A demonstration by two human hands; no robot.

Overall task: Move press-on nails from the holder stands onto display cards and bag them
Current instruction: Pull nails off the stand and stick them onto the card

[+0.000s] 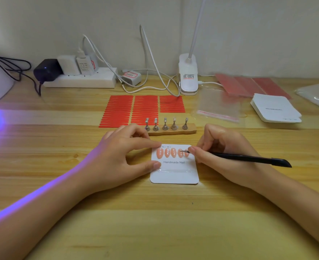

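A white square card with rounded corners [174, 176], printed "Handmade Nail", lies flat on the pale wooden table [154, 222] and carries five glossy peach almond-shaped nails [167, 152] in a row. The left hand [124, 156] pins its left edge with thumb and forefinger. The right hand [222, 152] pinches a slim black pointed tool [248, 158], tip on the nails. Behind, five bare metal holder stands [165, 124] sit on a wooden block [190, 129].

Glossy nails [167, 152], matt paper card [174, 176], seemingly metal stands [165, 124].
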